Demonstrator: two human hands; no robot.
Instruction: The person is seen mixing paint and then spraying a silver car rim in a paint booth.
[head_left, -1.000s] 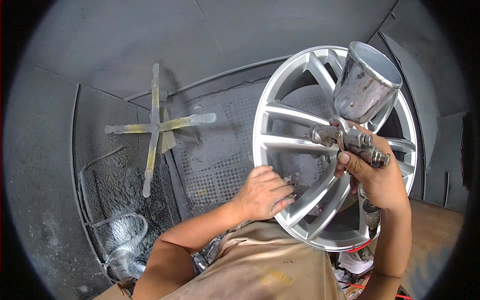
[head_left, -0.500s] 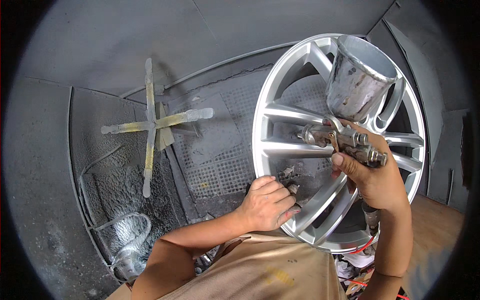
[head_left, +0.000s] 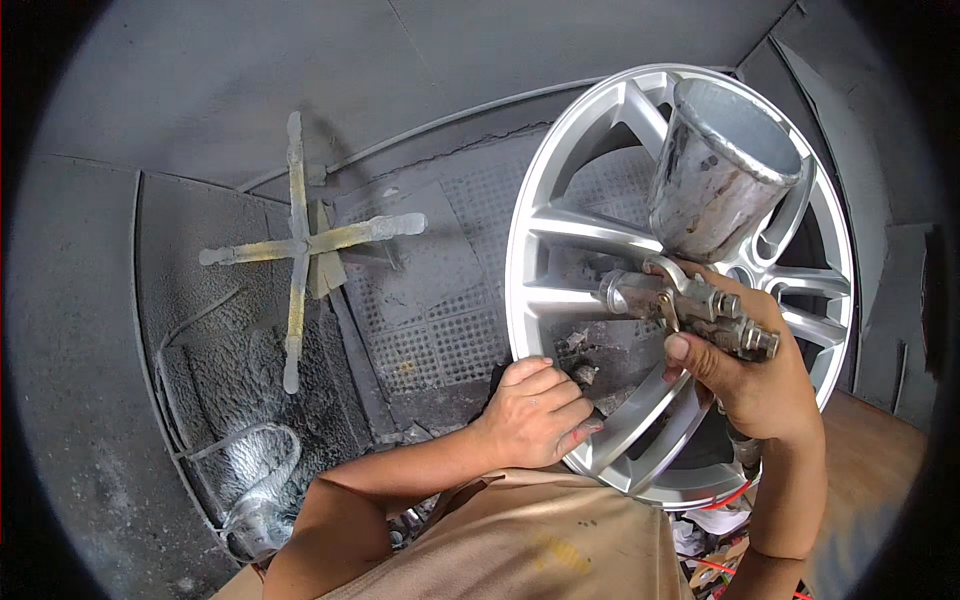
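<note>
A silver multi-spoke car wheel rim (head_left: 580,232) stands tilted on the right side. My left hand (head_left: 540,412) is closed around its lower left edge, with the fingertips partly hidden. In front of the spokes, my right hand (head_left: 757,378) is wrapped about the handle of a metal paint spray gun (head_left: 690,304), thumb on the near side. The gun's nozzle points left. On top of it sits an open, paint-stained metal cup (head_left: 712,178). My right fingers at the trigger are partly hidden, and no spray can be made out.
A cross-shaped stand (head_left: 301,246), yellow and grey with paint, is at the left. Behind it lies a perforated grey floor panel (head_left: 440,345). A grey-coated hose (head_left: 292,455) curves at lower left. A red hose (head_left: 727,494) and litter lie below the wheel.
The spray gun and my right hand have moved slightly down and toward me, the cup tilting a little. My left hand keeps its hold on the wheel rim.
</note>
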